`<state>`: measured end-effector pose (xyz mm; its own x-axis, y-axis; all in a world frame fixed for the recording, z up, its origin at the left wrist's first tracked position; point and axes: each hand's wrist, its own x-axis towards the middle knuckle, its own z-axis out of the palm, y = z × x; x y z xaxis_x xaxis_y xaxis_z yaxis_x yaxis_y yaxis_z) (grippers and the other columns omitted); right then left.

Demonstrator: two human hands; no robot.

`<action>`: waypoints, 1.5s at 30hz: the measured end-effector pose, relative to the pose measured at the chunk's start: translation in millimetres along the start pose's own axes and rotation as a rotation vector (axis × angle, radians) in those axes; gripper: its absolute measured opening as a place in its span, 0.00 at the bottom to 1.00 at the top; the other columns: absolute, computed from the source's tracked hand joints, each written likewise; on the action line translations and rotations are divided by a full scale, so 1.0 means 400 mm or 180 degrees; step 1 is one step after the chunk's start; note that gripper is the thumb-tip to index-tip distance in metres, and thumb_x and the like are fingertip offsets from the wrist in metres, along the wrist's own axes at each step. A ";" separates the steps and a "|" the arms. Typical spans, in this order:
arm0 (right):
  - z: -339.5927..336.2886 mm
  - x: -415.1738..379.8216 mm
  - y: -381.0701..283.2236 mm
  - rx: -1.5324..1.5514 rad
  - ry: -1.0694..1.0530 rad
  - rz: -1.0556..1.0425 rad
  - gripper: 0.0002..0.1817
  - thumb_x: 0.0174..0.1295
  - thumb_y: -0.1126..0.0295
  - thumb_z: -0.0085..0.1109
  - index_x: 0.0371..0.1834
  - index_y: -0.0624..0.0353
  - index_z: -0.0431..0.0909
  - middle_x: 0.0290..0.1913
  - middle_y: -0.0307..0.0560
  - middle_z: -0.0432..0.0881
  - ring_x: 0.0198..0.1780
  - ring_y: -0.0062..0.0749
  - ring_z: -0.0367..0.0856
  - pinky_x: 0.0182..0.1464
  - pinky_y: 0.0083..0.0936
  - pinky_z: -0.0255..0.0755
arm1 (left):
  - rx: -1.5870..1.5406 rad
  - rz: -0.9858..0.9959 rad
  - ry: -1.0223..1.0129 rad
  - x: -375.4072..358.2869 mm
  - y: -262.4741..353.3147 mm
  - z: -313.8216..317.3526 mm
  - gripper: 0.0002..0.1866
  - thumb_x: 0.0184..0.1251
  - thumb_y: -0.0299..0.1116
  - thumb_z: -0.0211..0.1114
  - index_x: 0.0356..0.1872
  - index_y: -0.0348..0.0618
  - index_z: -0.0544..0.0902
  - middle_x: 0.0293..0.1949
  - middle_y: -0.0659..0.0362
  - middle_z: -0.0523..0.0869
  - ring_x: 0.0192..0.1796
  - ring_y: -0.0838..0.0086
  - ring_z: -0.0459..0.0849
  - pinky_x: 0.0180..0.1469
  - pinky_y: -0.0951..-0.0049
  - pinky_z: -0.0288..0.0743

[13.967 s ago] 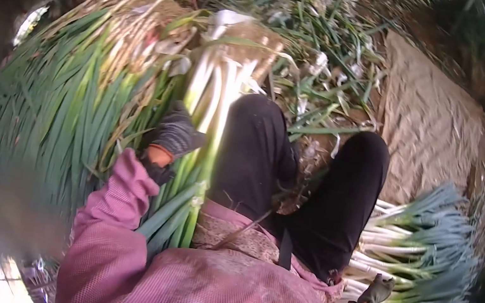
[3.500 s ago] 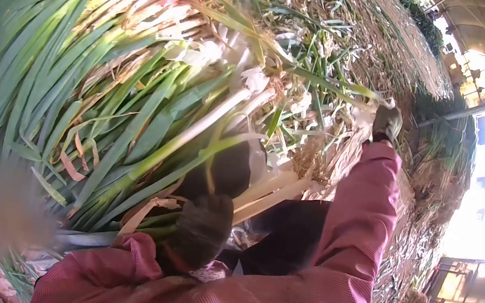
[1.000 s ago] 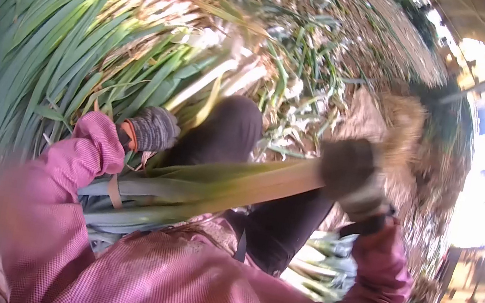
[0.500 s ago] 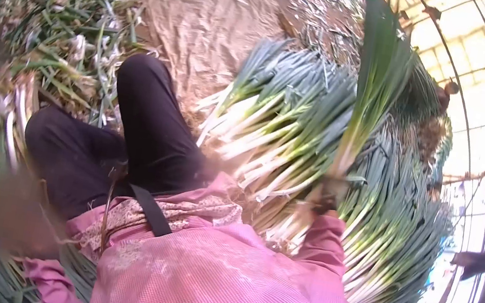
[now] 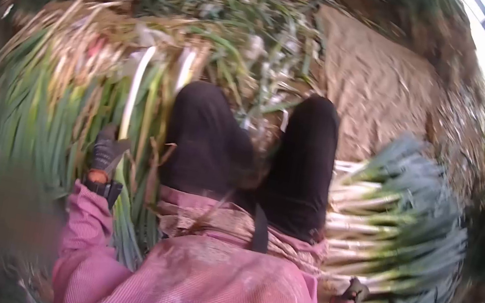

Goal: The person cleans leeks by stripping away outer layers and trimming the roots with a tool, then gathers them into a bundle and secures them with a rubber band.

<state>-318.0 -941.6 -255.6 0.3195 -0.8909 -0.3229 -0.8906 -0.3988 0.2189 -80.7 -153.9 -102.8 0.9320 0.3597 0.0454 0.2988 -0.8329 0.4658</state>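
My left hand [image 5: 108,153], in a dark grey glove, closes round a leek [image 5: 135,92] where its white stalk meets the green leaves. The stalk points away from me and the leaves trail back towards my body. Around that hand lie unsorted leeks [image 5: 39,98] with brownish, dry outer leaves. On the other side, my gloved right hand [image 5: 355,290] is low by my hip, at the white ends of a row of cleaned leeks [image 5: 416,225]. Its fingers are too small and blurred to make out.
My bent knees [image 5: 306,136] stand between the two leek piles. A brown cloth [image 5: 375,84] covers the ground ahead on the right. Stripped leaves and scraps [image 5: 242,36] litter the ground ahead.
My view has swung left. The leek bunch my right hand held upright is no longer raised, and that hand is lower, near my hip. My left hand has come forward onto a leek.
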 end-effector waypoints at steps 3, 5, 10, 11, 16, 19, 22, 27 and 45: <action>-0.162 -0.047 -0.227 0.1044 0.1669 -0.0828 0.29 0.51 0.72 0.63 0.57 0.74 0.72 0.53 0.63 0.80 0.52 0.43 0.80 0.56 0.34 0.72 | -0.1900 -0.0557 0.0821 0.042 0.065 -0.175 0.13 0.52 0.32 0.71 0.34 0.35 0.81 0.22 0.56 0.81 0.22 0.72 0.79 0.26 0.67 0.71; -0.220 0.002 -0.371 0.2818 0.0814 -0.1739 0.34 0.50 0.77 0.67 0.63 0.75 0.67 0.59 0.63 0.76 0.60 0.46 0.75 0.62 0.31 0.67 | -0.2558 -0.0392 0.0545 0.084 0.062 -0.211 0.09 0.62 0.29 0.65 0.40 0.36 0.79 0.23 0.62 0.77 0.20 0.78 0.74 0.21 0.74 0.69; -0.477 -0.207 -0.820 0.2646 0.0917 -0.4063 0.30 0.54 0.78 0.65 0.63 0.66 0.70 0.58 0.55 0.77 0.58 0.38 0.76 0.58 0.30 0.70 | -0.1227 -0.1023 -0.0057 0.129 0.023 -0.159 0.19 0.59 0.41 0.72 0.36 0.34 0.78 0.19 0.57 0.78 0.15 0.72 0.75 0.15 0.68 0.70; -0.534 -0.325 -0.880 0.2808 0.0604 -0.4248 0.29 0.54 0.78 0.65 0.63 0.65 0.71 0.57 0.54 0.78 0.57 0.37 0.77 0.57 0.31 0.71 | -0.1232 -0.1145 -0.0123 0.126 0.012 -0.155 0.19 0.59 0.41 0.73 0.36 0.33 0.78 0.19 0.57 0.78 0.15 0.72 0.74 0.15 0.69 0.70; -0.588 -0.623 -1.181 0.3327 -0.1628 -0.5232 0.36 0.50 0.80 0.69 0.65 0.64 0.68 0.58 0.49 0.77 0.59 0.34 0.74 0.62 0.33 0.68 | -0.1513 -0.1091 -0.0347 0.023 0.082 -0.172 0.14 0.61 0.37 0.70 0.33 0.37 0.78 0.18 0.62 0.76 0.16 0.77 0.73 0.16 0.74 0.69; -0.594 -0.786 -1.335 0.2549 -0.0708 -0.6225 0.46 0.43 0.78 0.74 0.69 0.66 0.61 0.65 0.58 0.70 0.67 0.42 0.68 0.68 0.33 0.63 | -0.2311 -0.0845 -0.0661 -0.040 0.085 -0.157 0.13 0.60 0.35 0.70 0.36 0.36 0.79 0.21 0.62 0.79 0.21 0.81 0.76 0.20 0.79 0.72; -0.601 -0.919 -1.460 0.2367 -0.0537 -0.6488 0.57 0.37 0.74 0.79 0.74 0.66 0.52 0.71 0.63 0.61 0.72 0.47 0.61 0.73 0.33 0.57 | -0.2280 -0.0855 -0.1054 -0.085 0.152 -0.144 0.14 0.58 0.35 0.72 0.38 0.35 0.80 0.25 0.61 0.81 0.23 0.83 0.78 0.23 0.83 0.74; -0.494 -0.989 -1.627 0.3308 -0.2094 -0.6529 0.47 0.43 0.69 0.76 0.68 0.65 0.61 0.61 0.58 0.73 0.63 0.43 0.71 0.66 0.32 0.66 | -0.3245 -0.1236 -0.1946 -0.106 0.279 -0.091 0.17 0.57 0.34 0.73 0.42 0.33 0.80 0.29 0.59 0.82 0.24 0.83 0.79 0.23 0.83 0.73; -0.466 -0.700 -1.780 0.1620 -0.2981 -0.6521 0.21 0.62 0.60 0.65 0.51 0.65 0.78 0.45 0.51 0.84 0.49 0.37 0.83 0.52 0.30 0.78 | -0.2276 -0.1942 -0.2040 -0.303 0.297 -0.049 0.10 0.66 0.37 0.65 0.39 0.40 0.82 0.23 0.62 0.79 0.22 0.80 0.77 0.25 0.74 0.71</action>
<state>286.9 -448.9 -149.6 0.5371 0.8426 0.0400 0.2687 -0.1260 -0.9549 -162.0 -288.3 -35.6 0.6660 0.1703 -0.7262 0.7443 -0.0877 0.6621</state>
